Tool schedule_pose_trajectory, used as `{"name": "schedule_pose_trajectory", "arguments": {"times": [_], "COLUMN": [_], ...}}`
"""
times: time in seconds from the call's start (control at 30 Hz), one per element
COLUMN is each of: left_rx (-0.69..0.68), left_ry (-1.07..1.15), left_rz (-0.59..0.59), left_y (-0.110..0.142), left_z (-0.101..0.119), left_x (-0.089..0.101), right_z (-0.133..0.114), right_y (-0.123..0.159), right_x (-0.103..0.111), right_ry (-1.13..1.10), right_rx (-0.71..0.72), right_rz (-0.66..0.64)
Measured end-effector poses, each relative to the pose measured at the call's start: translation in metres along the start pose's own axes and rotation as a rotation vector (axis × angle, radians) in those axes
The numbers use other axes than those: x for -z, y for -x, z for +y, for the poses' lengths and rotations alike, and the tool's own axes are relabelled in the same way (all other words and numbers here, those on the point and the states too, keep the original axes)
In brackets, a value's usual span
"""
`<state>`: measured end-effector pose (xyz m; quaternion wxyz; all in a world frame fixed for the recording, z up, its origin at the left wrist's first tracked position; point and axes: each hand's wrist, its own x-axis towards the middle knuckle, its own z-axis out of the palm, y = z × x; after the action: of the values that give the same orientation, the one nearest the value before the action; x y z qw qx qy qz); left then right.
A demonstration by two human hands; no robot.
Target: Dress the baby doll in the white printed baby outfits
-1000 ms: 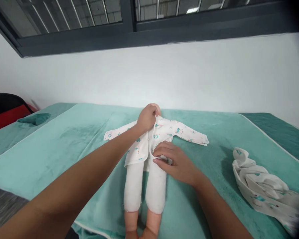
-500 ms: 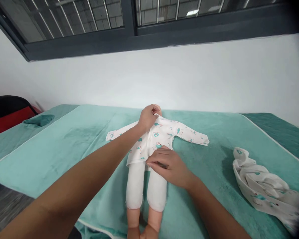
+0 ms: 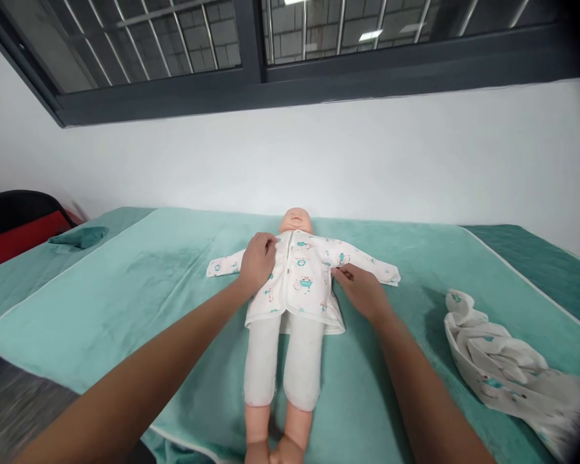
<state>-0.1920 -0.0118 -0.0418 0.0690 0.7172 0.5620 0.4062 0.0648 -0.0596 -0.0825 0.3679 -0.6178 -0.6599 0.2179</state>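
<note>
A baby doll point(image 3: 296, 220) lies on its back with its head toward the wall. It wears a white printed baby jacket point(image 3: 303, 267), closed down the front, with both sleeves spread out sideways. White cloth covers its legs point(image 3: 303, 364) down to the bare shins. My left hand point(image 3: 258, 263) rests on the jacket by the sleeve on the left, fingers together and bent against the fabric. At the opposite armpit, my right hand point(image 3: 360, 290) pinches the jacket's side edge between thumb and fingers.
A crumpled white printed garment point(image 3: 507, 367) lies on the right of the green padded mat point(image 3: 135, 290). Behind stands a white wall point(image 3: 319, 161) under a dark window frame point(image 3: 164, 100). A black and red object point(image 3: 24, 225) is at the far left.
My left hand has come down from the collar to the jacket's left side, uncovering the doll's face. My right hand has moved from the front hem up to the right armpit.
</note>
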Motion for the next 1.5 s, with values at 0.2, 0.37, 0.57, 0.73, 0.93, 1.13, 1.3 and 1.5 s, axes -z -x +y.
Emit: {"name": "schedule_pose_trajectory", "arguments": {"times": [0.2, 0.37, 0.57, 0.73, 0.93, 1.13, 1.3, 1.5], "left_rx": [-0.055, 0.047, 0.189, 0.172, 0.146, 0.261, 0.269, 0.268], "left_ry": [-0.296, -0.618, -0.604, -0.566, -0.584, -0.622, -0.650, -0.646], "left_rz": [-0.199, -0.216, -0.217, -0.182, -0.114, -0.086, -0.061, -0.047], "left_y": [0.047, 0.049, 0.037, 0.032, 0.036, 0.038, 0.037, 0.037], "left_z": [-0.058, -0.091, -0.122, -0.134, -0.135, -0.135, -0.136, -0.135], "left_x": [0.032, 0.058, 0.065, 0.061, 0.057, 0.058, 0.056, 0.054], "right_z": [0.022, 0.025, 0.048, 0.072, 0.091, 0.102, 0.110, 0.101], "right_y": [-0.011, -0.010, -0.001, 0.004, -0.004, -0.021, -0.025, -0.018], "right_x": [-0.003, -0.001, 0.010, 0.028, 0.038, 0.049, 0.049, 0.046], "right_ry": [-0.102, -0.173, 0.046, 0.252, 0.269, 0.172, 0.116, 0.144], "right_rx": [-0.138, -0.231, -0.354, -0.450, -0.340, -0.284, -0.258, -0.179], "right_rz": [0.039, 0.270, 0.563, 0.547, 0.424, 0.627, 0.703, 0.732]}}
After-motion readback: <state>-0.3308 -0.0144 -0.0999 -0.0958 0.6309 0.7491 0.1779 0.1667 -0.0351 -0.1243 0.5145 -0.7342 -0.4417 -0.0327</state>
